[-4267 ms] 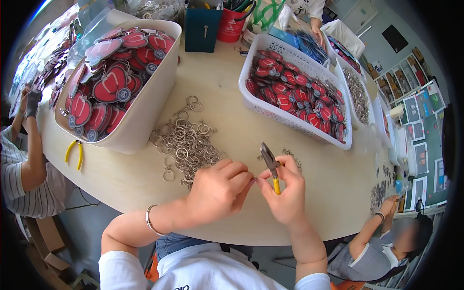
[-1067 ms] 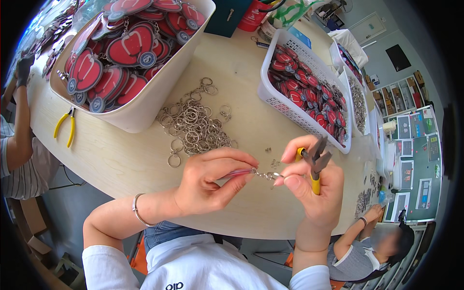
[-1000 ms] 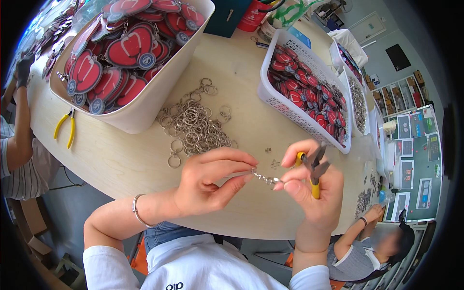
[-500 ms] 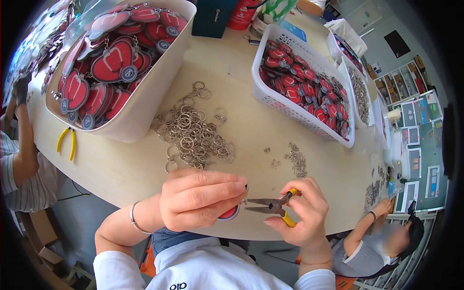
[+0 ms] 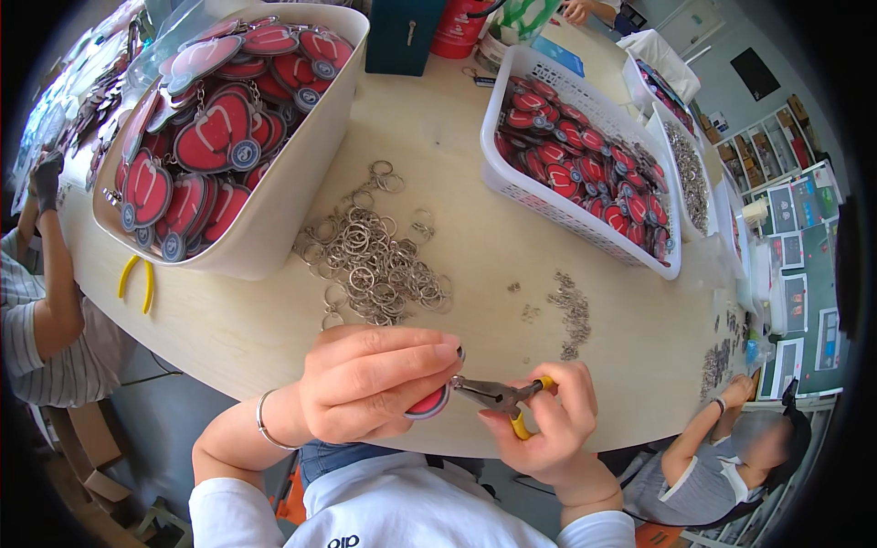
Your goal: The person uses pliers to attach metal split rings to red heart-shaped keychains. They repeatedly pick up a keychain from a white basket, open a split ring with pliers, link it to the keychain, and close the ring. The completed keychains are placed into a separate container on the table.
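Left hand is pinching red tag; right of tag, right hand is gripping pliers, long axis pointing leftward, tips sitting at tag's edge, contact unclear.

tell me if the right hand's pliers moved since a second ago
Yes, the pliers moved left and down the picture, away from the perforated white basket.

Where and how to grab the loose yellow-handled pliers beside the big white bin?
Take both yellow handles, probably from the table's near edge: the loose pliers lie with handles spread that way, while the white bin blocks the head from view.
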Motion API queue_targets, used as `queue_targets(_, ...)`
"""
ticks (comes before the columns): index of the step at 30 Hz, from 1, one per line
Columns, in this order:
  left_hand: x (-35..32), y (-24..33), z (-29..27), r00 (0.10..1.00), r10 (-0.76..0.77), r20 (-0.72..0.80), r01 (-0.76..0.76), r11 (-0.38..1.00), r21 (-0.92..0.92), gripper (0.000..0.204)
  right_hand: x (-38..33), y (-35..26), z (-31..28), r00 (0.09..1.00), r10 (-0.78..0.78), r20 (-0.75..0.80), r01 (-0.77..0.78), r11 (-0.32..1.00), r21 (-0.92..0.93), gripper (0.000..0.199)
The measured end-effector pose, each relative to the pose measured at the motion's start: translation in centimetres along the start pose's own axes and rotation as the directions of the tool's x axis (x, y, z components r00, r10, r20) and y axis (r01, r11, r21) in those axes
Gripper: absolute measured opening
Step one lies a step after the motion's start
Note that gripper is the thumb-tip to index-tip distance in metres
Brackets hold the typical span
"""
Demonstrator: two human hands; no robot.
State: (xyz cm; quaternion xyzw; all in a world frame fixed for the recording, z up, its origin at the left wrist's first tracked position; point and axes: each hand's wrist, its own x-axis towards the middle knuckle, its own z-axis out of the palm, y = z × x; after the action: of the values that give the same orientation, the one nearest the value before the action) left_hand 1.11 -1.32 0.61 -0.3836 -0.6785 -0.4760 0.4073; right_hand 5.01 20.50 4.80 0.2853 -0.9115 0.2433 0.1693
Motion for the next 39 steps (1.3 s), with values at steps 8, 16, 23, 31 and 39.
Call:
queue_targets(8, 0.1, -0.1, -0.2, 0.994, 0.099, 0.052, -0.102, 0.994, 0.046, 0.016, 0.7, 0.5, -0.6, 0.998, 0.021, 0.063, -0.033, 0.983, 0.182, 0.031)
queue_targets(16, 0.3, -0.1, -0.4, 0.993, 0.093, 0.075, -0.095, 0.995, 0.03, 0.013, 0.8, 0.7, -0.9, 0.996, 0.037, 0.086, -0.056, 0.972, 0.227, 0.032)
queue_targets(23, 0.4, 0.0, -0.4, 0.99, 0.092, 0.111, -0.096, 0.995, 0.027, 0.012, 0.8, 0.7, -0.9, 0.995, 0.022, 0.094, -0.043, 0.974, 0.223, 0.034)
queue_targets(31, 0.3, 0.0, -0.4, 0.985, 0.133, 0.109, -0.139, 0.989, 0.054, 0.013, 0.4, 0.6, -0.6, 0.996, -0.001, 0.086, -0.013, 0.987, 0.158, 0.034)
queue_targets(39, 0.8, 0.4, -0.7, 0.987, 0.078, 0.14, -0.083, 0.996, 0.032, 0.014, 0.1, 0.8, -0.2, 0.997, -0.065, 0.029, 0.062, 0.993, 0.098, 0.035)
